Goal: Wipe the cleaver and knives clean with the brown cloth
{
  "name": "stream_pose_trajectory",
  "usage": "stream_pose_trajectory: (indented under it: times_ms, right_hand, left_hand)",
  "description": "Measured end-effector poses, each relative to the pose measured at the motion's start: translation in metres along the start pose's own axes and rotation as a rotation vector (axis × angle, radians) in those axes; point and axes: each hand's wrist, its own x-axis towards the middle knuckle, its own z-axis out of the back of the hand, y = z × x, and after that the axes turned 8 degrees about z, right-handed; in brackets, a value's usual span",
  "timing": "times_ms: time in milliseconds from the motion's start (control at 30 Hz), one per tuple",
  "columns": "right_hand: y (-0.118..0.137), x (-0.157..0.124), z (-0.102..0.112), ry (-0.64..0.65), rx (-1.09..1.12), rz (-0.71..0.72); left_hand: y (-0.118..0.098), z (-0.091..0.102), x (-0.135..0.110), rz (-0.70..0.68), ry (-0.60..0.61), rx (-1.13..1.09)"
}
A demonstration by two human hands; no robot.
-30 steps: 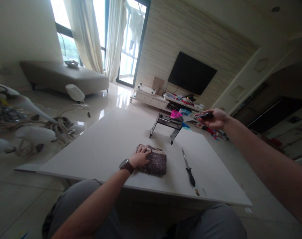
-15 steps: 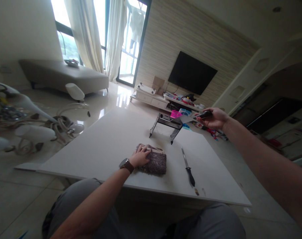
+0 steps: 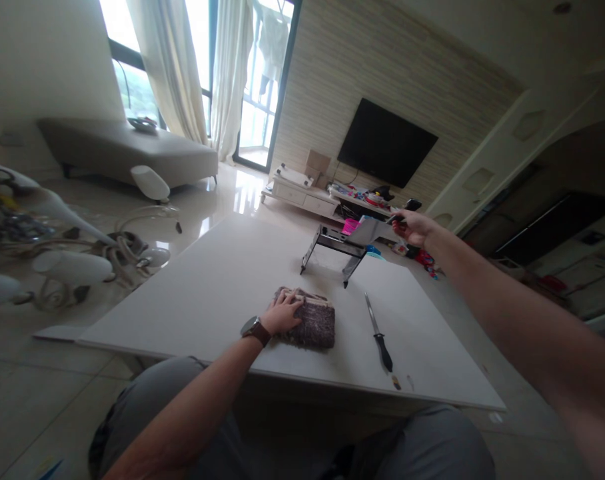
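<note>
My left hand point(image 3: 284, 313) lies flat on a folded grey-brown towel point(image 3: 316, 325), its fingers spread. In the air at the right, my right hand point(image 3: 413, 228) is closed around the black handle of a cleaver point(image 3: 366, 231). The cleaver's broad blade points left and is tilted, close to the right end of a small black metal stand point(image 3: 336, 241); I cannot tell whether they touch. A sharpening steel point(image 3: 380, 340) with a black handle rests on the table to the right of the towel.
The white table point(image 3: 202, 287) spreads before my knees. A small brown-and-black piece point(image 3: 396, 382) lies by its front edge. White lamp shades with curled arms point(image 3: 72, 266) are at the left. A low cabinet point(image 3: 302, 199) and a television point(image 3: 387, 142) are farther back.
My right hand has moved slightly left and up, and the cleaver has turned, so its blade shows more broadly and stands higher above the stand. My left hand stays on the towel.
</note>
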Motion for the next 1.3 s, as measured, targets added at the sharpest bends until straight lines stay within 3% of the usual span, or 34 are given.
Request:
stream_pose_trajectory:
  times_ms: [167, 333, 533, 867, 1300]
  right_hand:
    - [-0.014, 0.028, -0.013, -0.169, -0.196, 0.105]
    - [-0.030, 0.054, -0.022, -0.231, -0.362, 0.196]
    - [-0.062, 0.075, -0.031, -0.189, -0.499, 0.199]
    - [-0.117, 0.085, -0.042, -0.095, -0.569, 0.093]
    - [-0.144, 0.089, -0.044, -0.061, -0.578, 0.029]
  left_hand:
    - [-0.001, 0.003, -0.002, -0.001, 0.017, 0.044]
    - [-0.003, 0.005, -0.005, 0.013, 0.023, 0.064]
    - [-0.005, 0.004, -0.005, 0.012, 0.006, 0.077]
    - [-0.003, 0.000, -0.004, 0.016, 0.004, 0.065]
    - [-0.005, 0.001, -0.007, 0.015, -0.003, 0.085]
